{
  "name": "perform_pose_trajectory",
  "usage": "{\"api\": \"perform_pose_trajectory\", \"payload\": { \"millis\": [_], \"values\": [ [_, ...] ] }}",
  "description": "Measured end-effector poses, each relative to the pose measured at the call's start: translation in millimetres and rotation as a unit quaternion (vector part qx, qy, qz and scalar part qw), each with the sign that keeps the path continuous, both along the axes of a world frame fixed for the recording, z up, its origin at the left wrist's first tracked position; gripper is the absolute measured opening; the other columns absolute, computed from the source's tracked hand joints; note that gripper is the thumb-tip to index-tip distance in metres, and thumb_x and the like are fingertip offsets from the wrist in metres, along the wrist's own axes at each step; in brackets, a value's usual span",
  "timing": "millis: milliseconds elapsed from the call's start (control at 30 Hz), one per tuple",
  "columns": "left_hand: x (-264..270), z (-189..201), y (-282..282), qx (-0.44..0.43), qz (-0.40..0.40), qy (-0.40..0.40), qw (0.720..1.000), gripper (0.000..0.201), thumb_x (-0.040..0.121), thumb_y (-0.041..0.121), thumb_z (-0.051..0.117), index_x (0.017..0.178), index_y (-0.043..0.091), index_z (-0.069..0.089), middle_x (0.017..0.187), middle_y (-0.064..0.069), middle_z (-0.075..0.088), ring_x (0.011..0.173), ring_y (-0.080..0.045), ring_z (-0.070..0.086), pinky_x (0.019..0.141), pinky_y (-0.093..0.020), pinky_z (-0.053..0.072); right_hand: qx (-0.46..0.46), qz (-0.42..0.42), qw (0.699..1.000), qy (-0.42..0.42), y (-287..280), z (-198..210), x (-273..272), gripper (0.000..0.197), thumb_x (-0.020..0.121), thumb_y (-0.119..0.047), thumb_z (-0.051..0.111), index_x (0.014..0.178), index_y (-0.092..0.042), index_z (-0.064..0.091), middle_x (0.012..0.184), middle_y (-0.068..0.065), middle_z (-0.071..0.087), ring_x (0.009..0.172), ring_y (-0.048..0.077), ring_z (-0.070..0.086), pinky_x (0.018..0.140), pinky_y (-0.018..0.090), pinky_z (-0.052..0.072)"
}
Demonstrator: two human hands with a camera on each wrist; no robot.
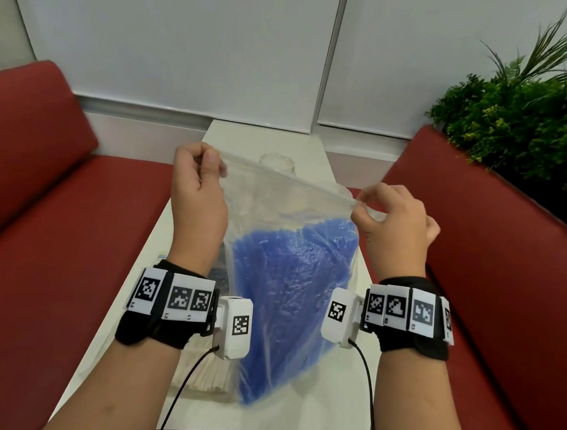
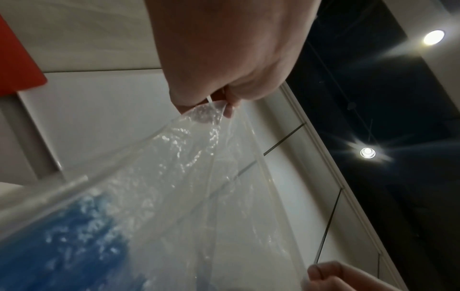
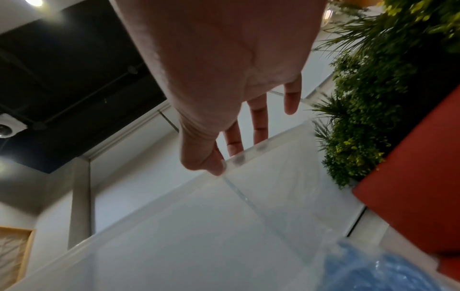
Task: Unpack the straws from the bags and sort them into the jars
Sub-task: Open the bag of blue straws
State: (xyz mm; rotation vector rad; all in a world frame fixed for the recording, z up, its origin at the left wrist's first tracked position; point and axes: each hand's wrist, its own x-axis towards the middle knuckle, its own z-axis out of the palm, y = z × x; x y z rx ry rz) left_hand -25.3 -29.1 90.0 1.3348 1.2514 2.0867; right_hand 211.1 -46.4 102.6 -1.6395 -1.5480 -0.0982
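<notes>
1 zip bag [image 1: 270, 195] of blue straws [image 1: 287, 286], left hand [image 1: 199, 190] and right hand [image 1: 393, 224] pinching its top corners; 1 glass jar [image 1: 277, 164] at white table's [image 1: 285, 418] far end, red benches [image 1: 24, 218] both sides

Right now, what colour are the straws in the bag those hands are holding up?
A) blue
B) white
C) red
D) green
A: the clear bag, pinched at its top corners by the left hand and right hand, holds a mass of blue straws.

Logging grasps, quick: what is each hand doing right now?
Left hand: pinches the top left corner of the clear bag of blue straws.
Right hand: pinches the bag's top right corner.
</notes>
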Motion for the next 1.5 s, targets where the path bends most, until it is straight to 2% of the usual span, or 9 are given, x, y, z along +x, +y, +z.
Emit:
{"api": "perform_pose_trajectory", "payload": {
  "millis": [333, 500, 633, 833, 933, 1067, 1267, 1367, 1500],
  "values": [
    [-8, -2, 3, -0.003, 0.018, -0.035, 0.999, 0.019, 0.107, 0.017, 0.043, 0.094, 0.030, 0.049, 0.085, 0.006, 0.057, 0.076, -0.006, 0.055, 0.080, -0.032, 0.046, 0.019, -0.012, 0.999, 0.049, 4, -4, 28, 0.009, 0.087, -0.025, 0.064, 0.091, -0.026, 0.071, 0.106, -0.003, 0.054, 0.102, 0.024, 0.050, 0.081, 0.039, 0.042],
    [-12, -6, 6, -0.001, 0.025, -0.057, 0.998, 0.018, 0.106, 0.018, 0.043, 0.094, 0.030, 0.049, 0.082, 0.008, 0.058, 0.071, 0.000, 0.054, 0.066, -0.016, 0.043, 0.058, -0.001, 0.995, 0.081, 6, -7, 39, 0.006, 0.088, -0.018, 0.066, 0.090, -0.020, 0.071, 0.102, -0.002, 0.049, 0.080, -0.004, 0.050, 0.066, 0.017, 0.037],
    [-13, -7, 6, 0.000, 0.030, -0.069, 0.997, 0.018, 0.107, 0.019, 0.043, 0.093, 0.030, 0.048, 0.082, 0.008, 0.058, 0.069, -0.001, 0.053, 0.064, -0.014, 0.043, 0.054, -0.005, 0.992, 0.118, 8, -5, 44, 0.008, 0.086, -0.014, 0.066, 0.091, -0.015, 0.071, 0.101, 0.007, 0.058, 0.086, 0.021, 0.060, 0.072, 0.030, 0.049],
    [-7, 0, -3, -0.013, 0.029, -0.060, 0.998, 0.015, 0.104, 0.015, 0.046, 0.096, 0.027, 0.050, 0.093, 0.003, 0.062, 0.077, -0.001, 0.057, 0.077, -0.026, 0.049, 0.072, 0.022, 0.973, 0.217, 6, -3, 43, 0.012, 0.083, -0.006, 0.058, 0.086, -0.015, 0.066, 0.081, 0.007, 0.066, 0.069, 0.028, 0.063, 0.063, 0.034, 0.053],
    [-10, 16, -13, 0.001, 0.032, 0.034, 0.999, 0.027, 0.091, 0.005, 0.051, 0.113, 0.022, 0.051, 0.119, 0.004, 0.058, 0.100, -0.001, 0.057, 0.085, -0.020, 0.048, 0.104, 0.028, 0.968, 0.225, 7, 2, 48, 0.015, 0.084, -0.005, 0.058, 0.090, -0.015, 0.068, 0.080, 0.003, 0.066, 0.064, 0.006, 0.054, 0.062, 0.020, 0.048],
    [-5, 37, -21, 0.016, 0.037, 0.329, 0.943, 0.023, 0.099, 0.025, 0.057, 0.119, 0.024, 0.068, 0.132, 0.012, 0.059, 0.128, -0.016, 0.051, 0.107, -0.042, 0.036, 0.135, 0.049, 0.965, 0.219, 7, 10, 49, 0.018, 0.084, -0.002, 0.057, 0.092, -0.013, 0.070, 0.075, -0.013, 0.062, 0.062, -0.010, 0.053, 0.060, 0.004, 0.039],
    [18, 28, -23, -0.090, -0.078, 0.487, 0.865, 0.027, 0.105, 0.046, 0.047, 0.122, 0.038, 0.065, 0.131, 0.020, 0.061, 0.119, -0.009, 0.054, 0.097, -0.037, 0.025, 0.137, 0.068, 0.966, 0.208, 2, 14, 49, 0.019, 0.087, -0.003, 0.058, 0.092, -0.015, 0.071, 0.079, -0.013, 0.065, 0.066, -0.008, 0.055, 0.061, 0.005, 0.041],
    [31, 20, -21, -0.088, -0.116, 0.421, 0.895, 0.025, 0.104, 0.042, 0.051, 0.121, 0.033, 0.065, 0.113, 0.014, 0.068, 0.091, -0.008, 0.063, 0.090, -0.034, 0.048, 0.135, 0.086, 0.964, 0.214, -2, 15, 49, 0.019, 0.088, -0.002, 0.059, 0.091, -0.016, 0.072, 0.083, -0.005, 0.069, 0.071, -0.005, 0.058, 0.066, 0.008, 0.044],
    [59, 16, -18, -0.210, -0.236, 0.115, 0.942, 0.057, 0.099, 0.060, 0.050, 0.082, 0.011, 0.075, 0.067, -0.007, 0.073, 0.055, -0.018, 0.067, 0.045, -0.023, 0.048, 0.110, 0.123, 0.964, 0.210, -9, 15, 45, 0.019, 0.086, -0.004, 0.062, 0.088, -0.018, 0.074, 0.082, -0.008, 0.072, 0.074, 0.002, 0.063, 0.069, 0.017, 0.051]
  ]
}}
